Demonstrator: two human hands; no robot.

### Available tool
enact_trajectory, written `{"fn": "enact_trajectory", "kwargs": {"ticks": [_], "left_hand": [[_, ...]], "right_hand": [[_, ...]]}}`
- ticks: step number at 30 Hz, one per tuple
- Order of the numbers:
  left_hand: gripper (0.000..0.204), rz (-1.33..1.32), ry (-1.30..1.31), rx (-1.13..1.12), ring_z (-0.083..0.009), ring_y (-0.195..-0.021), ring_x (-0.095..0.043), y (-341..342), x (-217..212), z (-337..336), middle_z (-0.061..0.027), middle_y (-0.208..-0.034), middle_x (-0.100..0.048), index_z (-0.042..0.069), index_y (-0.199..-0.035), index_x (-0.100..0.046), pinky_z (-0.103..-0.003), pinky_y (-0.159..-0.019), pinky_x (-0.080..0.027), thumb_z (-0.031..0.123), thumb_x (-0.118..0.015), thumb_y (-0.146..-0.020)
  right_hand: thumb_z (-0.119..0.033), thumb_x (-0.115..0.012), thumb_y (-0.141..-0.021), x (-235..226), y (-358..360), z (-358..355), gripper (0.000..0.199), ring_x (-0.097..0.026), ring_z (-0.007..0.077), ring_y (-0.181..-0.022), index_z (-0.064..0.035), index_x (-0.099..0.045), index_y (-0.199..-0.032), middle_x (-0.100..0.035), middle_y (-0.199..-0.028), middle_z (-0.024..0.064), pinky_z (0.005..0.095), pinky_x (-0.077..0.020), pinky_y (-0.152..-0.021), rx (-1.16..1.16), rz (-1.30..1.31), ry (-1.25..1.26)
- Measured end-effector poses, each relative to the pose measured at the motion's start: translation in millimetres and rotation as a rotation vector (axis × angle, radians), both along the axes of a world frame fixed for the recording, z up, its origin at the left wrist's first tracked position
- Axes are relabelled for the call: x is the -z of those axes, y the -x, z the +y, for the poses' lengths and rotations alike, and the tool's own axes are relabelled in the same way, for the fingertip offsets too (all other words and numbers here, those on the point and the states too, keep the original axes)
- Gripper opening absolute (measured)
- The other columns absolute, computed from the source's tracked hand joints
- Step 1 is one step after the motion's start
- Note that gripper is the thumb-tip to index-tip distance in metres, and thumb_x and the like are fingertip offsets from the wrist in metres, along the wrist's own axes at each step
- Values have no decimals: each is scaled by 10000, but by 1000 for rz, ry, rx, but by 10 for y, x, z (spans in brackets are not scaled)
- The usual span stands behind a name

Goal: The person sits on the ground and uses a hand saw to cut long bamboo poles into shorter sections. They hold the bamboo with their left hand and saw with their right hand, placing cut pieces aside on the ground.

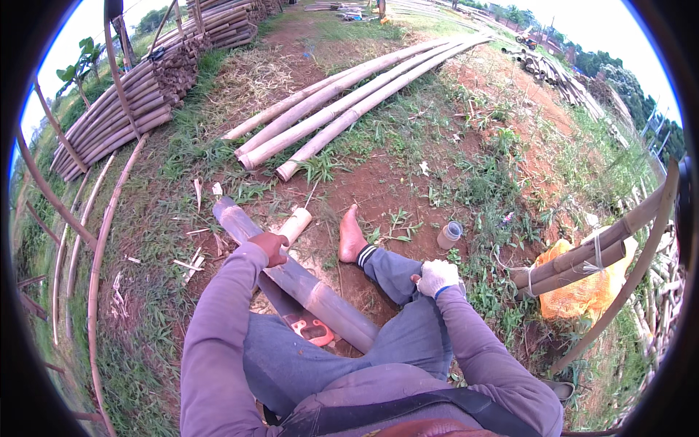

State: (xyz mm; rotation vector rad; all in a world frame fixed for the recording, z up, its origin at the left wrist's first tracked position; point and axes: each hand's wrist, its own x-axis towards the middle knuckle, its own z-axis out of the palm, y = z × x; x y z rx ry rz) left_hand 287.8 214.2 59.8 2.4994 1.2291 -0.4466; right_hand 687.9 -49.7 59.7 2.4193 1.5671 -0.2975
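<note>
I sit on the ground with a thick bamboo pole (pixel 306 288) lying across my lap. My left hand (pixel 270 246) rests on top of this pole, fingers curled over it. My right hand (pixel 437 277), in a white glove, lies closed on my right knee; I cannot see anything in it. A hand saw with a red handle (pixel 312 330) lies on the ground under the pole, beside my left thigh. A short cut bamboo piece (pixel 295 224) lies just beyond my left hand. My bare right foot (pixel 351 237) is stretched forward.
Three long bamboo poles (pixel 342 109) lie ahead on the red soil and grass. Stacked bamboo (pixel 124 109) is piled at the left. A small cup (pixel 449 234) stands right of my foot. An orange sack (pixel 582 288) and a tied bamboo frame (pixel 611 237) are at the right.
</note>
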Motion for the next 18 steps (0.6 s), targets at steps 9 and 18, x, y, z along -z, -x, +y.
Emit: {"fn": "enact_trajectory", "kwargs": {"ticks": [9,18], "left_hand": [[581,-12,2,-4,-370,-1163,-723,-9,-83,-41,-158,-1185,-780,171,-1416,-670,-477,-1027,-564,403,-796,-898],[579,-15,-21,1,-377,-1162,-724,-20,-175,-96,-165,-1196,-779,168,-1415,-673,-482,-1035,-563,391,-798,-896]], "right_hand": [[-562,-725,-938,35,-12,8,516,-757,346,-1125,-100,-812,-1153,-795,-1166,161,497,-569,-975,2,4,-2],[-591,-711,-936,71,-35,-25,557,-765,371,-1080,-71,-813,-1110,-792,-1124,197,492,-594,-936,-22,-1,-34]]}}
